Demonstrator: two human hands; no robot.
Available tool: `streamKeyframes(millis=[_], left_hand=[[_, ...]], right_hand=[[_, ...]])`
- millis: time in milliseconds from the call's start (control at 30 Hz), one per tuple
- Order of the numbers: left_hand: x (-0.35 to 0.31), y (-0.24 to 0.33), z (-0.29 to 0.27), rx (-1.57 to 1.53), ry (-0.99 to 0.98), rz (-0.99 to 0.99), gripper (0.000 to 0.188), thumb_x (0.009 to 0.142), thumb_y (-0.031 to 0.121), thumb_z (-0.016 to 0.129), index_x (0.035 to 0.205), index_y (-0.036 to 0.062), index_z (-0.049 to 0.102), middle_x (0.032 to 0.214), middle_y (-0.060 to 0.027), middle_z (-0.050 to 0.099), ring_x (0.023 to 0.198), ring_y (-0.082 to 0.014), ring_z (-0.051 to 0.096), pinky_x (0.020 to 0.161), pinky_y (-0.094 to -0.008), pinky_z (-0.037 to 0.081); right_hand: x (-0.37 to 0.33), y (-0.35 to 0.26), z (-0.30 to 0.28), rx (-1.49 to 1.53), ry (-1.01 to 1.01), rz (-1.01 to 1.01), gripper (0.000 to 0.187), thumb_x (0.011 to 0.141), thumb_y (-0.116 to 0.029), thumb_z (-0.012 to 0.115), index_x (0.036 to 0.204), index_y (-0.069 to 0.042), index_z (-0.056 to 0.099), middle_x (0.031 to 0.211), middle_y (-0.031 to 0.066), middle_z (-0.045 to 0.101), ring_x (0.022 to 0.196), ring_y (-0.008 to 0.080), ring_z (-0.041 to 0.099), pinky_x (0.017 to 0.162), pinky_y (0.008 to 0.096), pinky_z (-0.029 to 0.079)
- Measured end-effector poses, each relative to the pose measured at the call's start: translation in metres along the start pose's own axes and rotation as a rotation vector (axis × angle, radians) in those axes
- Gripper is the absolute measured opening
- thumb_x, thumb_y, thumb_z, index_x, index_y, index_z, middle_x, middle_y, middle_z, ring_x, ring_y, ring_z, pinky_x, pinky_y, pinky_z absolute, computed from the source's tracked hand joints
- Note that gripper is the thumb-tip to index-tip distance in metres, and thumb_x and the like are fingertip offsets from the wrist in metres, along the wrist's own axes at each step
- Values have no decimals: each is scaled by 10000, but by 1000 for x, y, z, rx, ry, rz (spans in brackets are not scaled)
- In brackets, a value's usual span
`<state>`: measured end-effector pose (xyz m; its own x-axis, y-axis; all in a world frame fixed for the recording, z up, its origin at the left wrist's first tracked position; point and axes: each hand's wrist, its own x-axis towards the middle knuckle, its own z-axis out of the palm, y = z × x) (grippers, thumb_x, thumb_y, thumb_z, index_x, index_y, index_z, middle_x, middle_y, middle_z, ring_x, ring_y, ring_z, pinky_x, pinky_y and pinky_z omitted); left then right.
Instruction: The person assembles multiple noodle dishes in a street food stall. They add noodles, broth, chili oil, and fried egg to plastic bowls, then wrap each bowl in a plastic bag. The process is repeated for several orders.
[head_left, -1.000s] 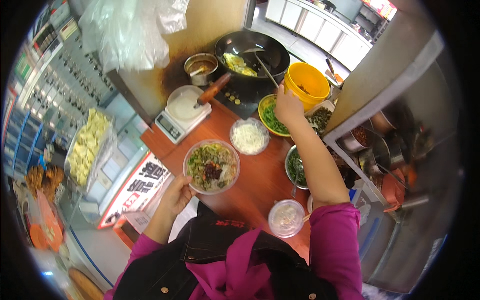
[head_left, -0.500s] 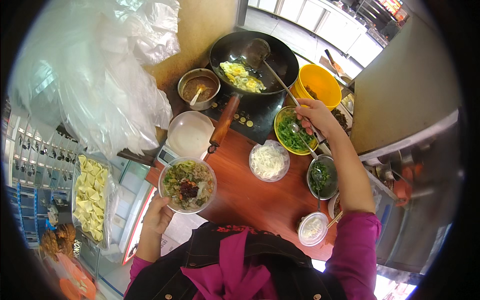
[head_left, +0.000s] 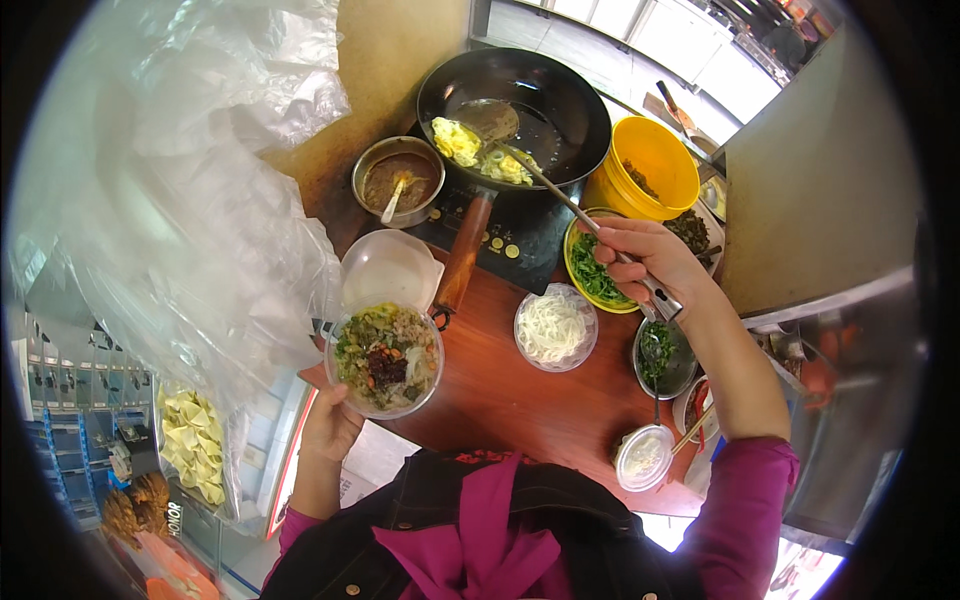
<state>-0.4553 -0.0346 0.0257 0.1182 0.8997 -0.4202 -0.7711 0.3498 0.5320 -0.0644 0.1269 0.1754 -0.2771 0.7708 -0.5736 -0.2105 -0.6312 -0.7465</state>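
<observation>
My right hand (head_left: 655,262) is closed around the metal handle of a ladle (head_left: 560,194). The ladle's bowl is down in a black wok (head_left: 572,120) with a wooden handle, against pieces of fried egg (head_left: 457,142) at its near left side. My left hand (head_left: 330,425) grips a clear round bowl (head_left: 436,385) by its left lower rim. Inside that bowl are chopped greens, minced food, peanuts and a dark red sauce. It hangs just in front of a white dish (head_left: 375,262), partly overlapping it in view.
A pot of brown sauce (head_left: 413,183) with a spoon stands left of the wok. On the right are a yellow bucket (head_left: 672,180), a bowl of greens (head_left: 594,270) and a metal bowl (head_left: 681,370). White shreds (head_left: 552,328) fill a middle bowl. Plastic bags (head_left: 200,180) hang left.
The ladle's bowl has come down and toward me onto the egg, which is now split into two parts. My left hand still holds the clear bowl.
</observation>
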Motion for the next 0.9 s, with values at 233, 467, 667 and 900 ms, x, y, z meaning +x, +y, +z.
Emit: streamKeyframes(millis=[233,467,667,900], left_hand=[[-6,2,-4,-45,26,-3,603,838,93,601,1383,-13,367,1364,-157,501,1254,-283,502,1077,-433,409],[-7,4,-9,-13,52,33,607,842,112,607,1387,3,363,1365,-153,501,1251,-289,506,1061,-456,423],[-9,4,-6,-36,48,33,602,839,110,608,1387,26,372,1364,-134,506,1242,-280,513,1063,-446,421],[-9,5,-7,-33,55,64,589,828,113,621,1364,11,399,1352,-142,518,1237,-274,521,1056,-428,433]], right_hand=[[-29,-5,-15,-132,-27,37,255,963,-145,520,1159,15,551,751,10,535,440,21,417,318,182,365],[-10,6,-19,3,-152,-16,253,972,-137,500,1160,29,534,744,25,543,443,29,442,322,189,372],[11,10,-14,136,-203,-10,263,978,-136,485,1172,42,501,742,38,536,443,41,442,322,209,364],[8,15,-17,299,-277,-38,277,988,-143,462,1180,53,493,741,31,528,435,39,441,320,203,387]])
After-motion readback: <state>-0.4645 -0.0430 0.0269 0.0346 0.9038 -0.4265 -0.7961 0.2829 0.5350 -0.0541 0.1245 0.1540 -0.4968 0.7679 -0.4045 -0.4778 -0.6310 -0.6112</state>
